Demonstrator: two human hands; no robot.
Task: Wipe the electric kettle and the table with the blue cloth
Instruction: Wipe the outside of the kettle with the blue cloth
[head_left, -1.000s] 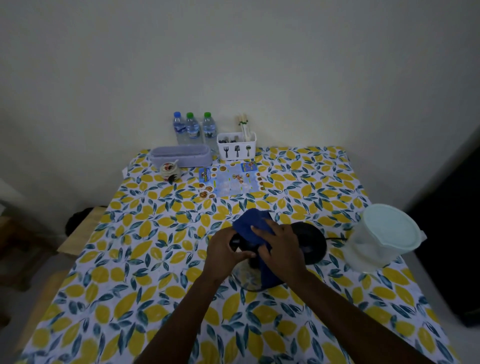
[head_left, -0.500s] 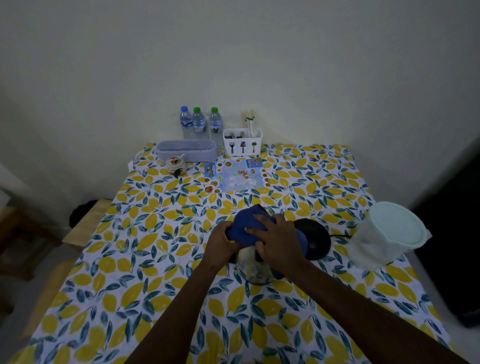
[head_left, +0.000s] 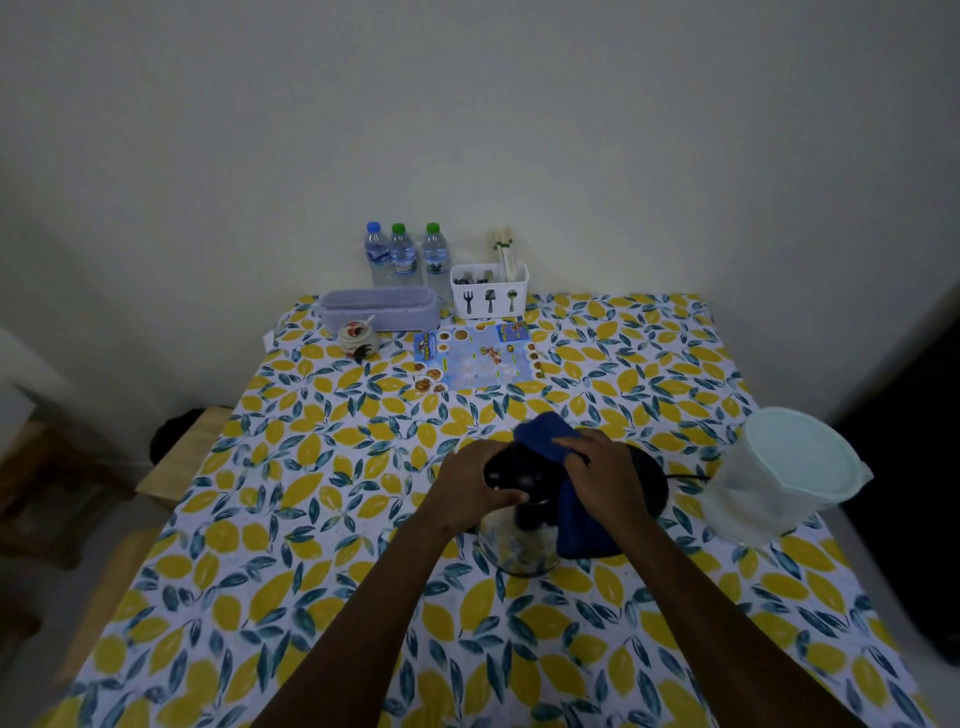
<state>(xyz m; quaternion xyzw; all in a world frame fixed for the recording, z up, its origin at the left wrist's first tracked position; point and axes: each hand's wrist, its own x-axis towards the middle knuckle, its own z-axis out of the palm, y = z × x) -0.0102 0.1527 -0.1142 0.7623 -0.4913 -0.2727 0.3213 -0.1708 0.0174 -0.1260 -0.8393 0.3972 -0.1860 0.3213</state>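
The electric kettle (head_left: 519, 545) has a clear glass body and a black lid and handle; it stands near the middle of the lemon-print table (head_left: 322, 493). My left hand (head_left: 475, 480) grips the kettle's black top from the left. My right hand (head_left: 605, 475) presses the blue cloth (head_left: 545, 434) onto the kettle's top and right side. Part of the cloth hangs down the right side of the glass. The black kettle base (head_left: 649, 486) lies just behind my right hand, mostly hidden.
A translucent lidded container (head_left: 789, 473) stands at the right edge. At the back are three water bottles (head_left: 405, 254), a white cutlery caddy (head_left: 488, 296), a lilac box (head_left: 379, 309), a small jar (head_left: 357, 335) and a printed menu sheet (head_left: 478, 361). A wooden bench (head_left: 182, 447) sits left.
My right hand has shifted the blue cloth from over the lid towards the kettle's right side, uncovering the black lid. My left hand keeps its hold on the kettle.
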